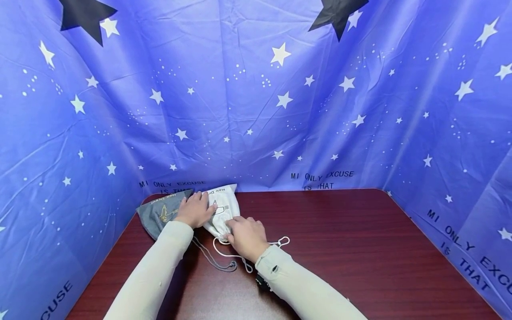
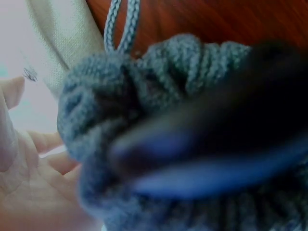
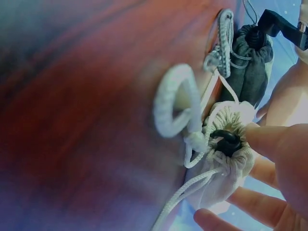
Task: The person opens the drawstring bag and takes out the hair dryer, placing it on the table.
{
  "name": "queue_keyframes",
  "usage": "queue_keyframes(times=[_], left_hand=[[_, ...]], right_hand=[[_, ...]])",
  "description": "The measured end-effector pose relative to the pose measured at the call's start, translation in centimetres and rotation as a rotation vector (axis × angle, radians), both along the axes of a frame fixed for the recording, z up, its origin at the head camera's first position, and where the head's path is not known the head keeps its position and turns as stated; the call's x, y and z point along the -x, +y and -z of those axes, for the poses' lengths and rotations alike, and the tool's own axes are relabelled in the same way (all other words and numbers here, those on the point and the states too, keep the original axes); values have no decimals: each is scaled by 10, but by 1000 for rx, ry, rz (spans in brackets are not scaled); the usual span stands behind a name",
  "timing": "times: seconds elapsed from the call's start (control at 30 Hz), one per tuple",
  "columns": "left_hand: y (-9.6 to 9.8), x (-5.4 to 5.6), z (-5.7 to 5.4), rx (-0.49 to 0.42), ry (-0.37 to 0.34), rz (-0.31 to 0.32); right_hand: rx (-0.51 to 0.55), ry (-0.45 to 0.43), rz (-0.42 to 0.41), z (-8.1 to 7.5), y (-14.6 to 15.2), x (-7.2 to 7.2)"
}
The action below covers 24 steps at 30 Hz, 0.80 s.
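A white drawstring bag [image 1: 226, 201] with a printed hair-dryer outline lies at the table's far edge, left of the middle. Against its left side is a dark grey drawstring bag [image 1: 158, 215] with yellow print. My left hand [image 1: 197, 210] rests across both bags where they meet, fingers extended. At the white bag's gathered mouth, my right hand [image 1: 247, 237] touches it with the thumb, its fingers stretched along the side. A black loop [image 3: 226, 142] shows inside that mouth. In the left wrist view a dark blurred shape covers part of the grey bag's gathered mouth [image 2: 178, 67].
Loose white cord [image 1: 226, 255] and grey cord [image 1: 214, 262] trail toward the front over the dark red wooden table [image 1: 340, 249]. Blue star-printed cloth [image 1: 256, 111] hangs close behind the table and along both sides. A dark band [image 1: 262, 283] circles the right wrist.
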<state>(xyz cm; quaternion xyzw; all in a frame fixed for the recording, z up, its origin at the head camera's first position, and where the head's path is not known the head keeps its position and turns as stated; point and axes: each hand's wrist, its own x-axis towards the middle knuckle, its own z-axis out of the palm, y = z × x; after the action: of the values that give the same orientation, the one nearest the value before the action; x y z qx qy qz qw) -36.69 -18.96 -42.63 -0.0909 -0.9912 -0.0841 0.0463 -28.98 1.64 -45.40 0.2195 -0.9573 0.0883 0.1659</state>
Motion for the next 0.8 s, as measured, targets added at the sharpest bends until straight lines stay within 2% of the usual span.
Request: queue_keyframes(times=[0.8], left_hand=[[8,-5,0,74,40,36]], right_hand=[[-49,24,-23,2,11,-3]])
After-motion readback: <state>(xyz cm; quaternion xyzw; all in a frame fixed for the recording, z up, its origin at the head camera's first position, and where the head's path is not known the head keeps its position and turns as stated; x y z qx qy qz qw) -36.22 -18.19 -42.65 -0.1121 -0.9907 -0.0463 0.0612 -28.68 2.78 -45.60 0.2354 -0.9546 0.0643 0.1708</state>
